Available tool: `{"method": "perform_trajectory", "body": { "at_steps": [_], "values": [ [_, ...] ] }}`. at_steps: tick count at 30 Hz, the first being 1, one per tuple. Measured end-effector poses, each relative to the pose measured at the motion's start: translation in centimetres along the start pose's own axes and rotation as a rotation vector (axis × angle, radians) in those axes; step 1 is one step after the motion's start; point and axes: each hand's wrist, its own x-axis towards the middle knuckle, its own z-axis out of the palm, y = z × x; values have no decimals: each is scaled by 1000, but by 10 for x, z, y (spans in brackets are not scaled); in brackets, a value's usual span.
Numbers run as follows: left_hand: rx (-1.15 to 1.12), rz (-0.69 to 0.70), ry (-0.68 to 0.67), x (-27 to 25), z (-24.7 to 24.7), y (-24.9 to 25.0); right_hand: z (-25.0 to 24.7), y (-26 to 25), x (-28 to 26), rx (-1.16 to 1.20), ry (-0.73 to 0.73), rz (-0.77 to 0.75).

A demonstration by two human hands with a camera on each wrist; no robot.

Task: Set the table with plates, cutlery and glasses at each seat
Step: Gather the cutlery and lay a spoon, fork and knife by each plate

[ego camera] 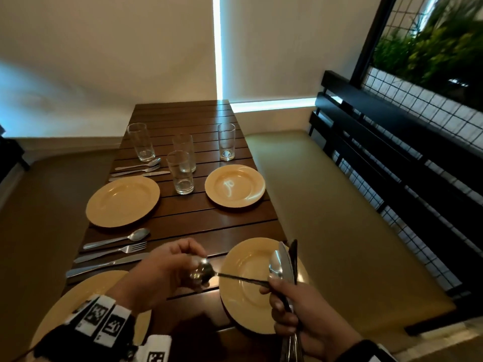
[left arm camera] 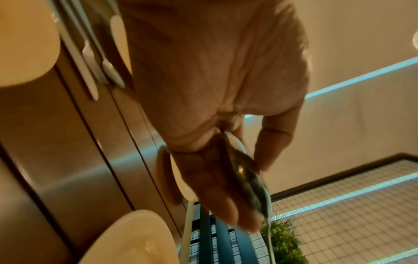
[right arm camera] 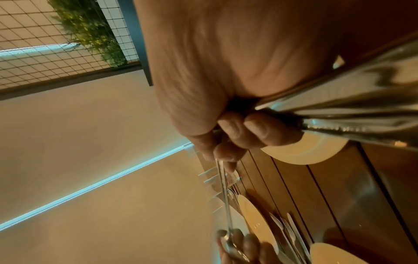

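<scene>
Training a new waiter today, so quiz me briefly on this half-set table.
1. True or false: cutlery lies beside the far right plate.
2. How many glasses stand on the table? A two, B four, C six.
3. Fill in: the left hand pinches a ___ by its bowl.

Key:
1. False; laid cutlery is on the left side only.
2. B.
3. spoon; the right hand grips the cutlery bundle.
</scene>
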Motion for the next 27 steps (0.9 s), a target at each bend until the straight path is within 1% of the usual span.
{"method": "perform_trajectory", "body": {
  "at_steps": [4,6,8,10,11,12,16,18,19,22,25,27],
  "values": [
    [538,-216,-167,4,5,12,1,-2,6,-105,4,-13],
    [711,-290,-283,15,17,13,7,-2,10,-130,9,-21],
    [852,-316,-397,27,28,13,13,-3,13,-144,22,-38],
    [910,-295,-443,40,31,13,14,-4,17,-117,55,-63],
    [914,-268,-427,48,29,13,12,-4,20,-87,74,-76],
    [922,-230,-378,56,26,12,8,-4,22,-50,88,-87],
    [934,-79,-29,91,13,9,-13,-6,23,67,132,-107],
    [932,-44,102,113,9,5,-21,-5,19,75,158,-101],
    [933,-30,146,125,8,2,-24,-4,16,80,167,-96],
    [1031,5,206,159,10,-8,-31,0,10,101,192,-88],
    [1203,38,234,187,19,-14,-38,3,4,126,229,-80],
    [1255,49,241,202,27,-18,-44,4,-1,140,251,-82]
  ]
}}
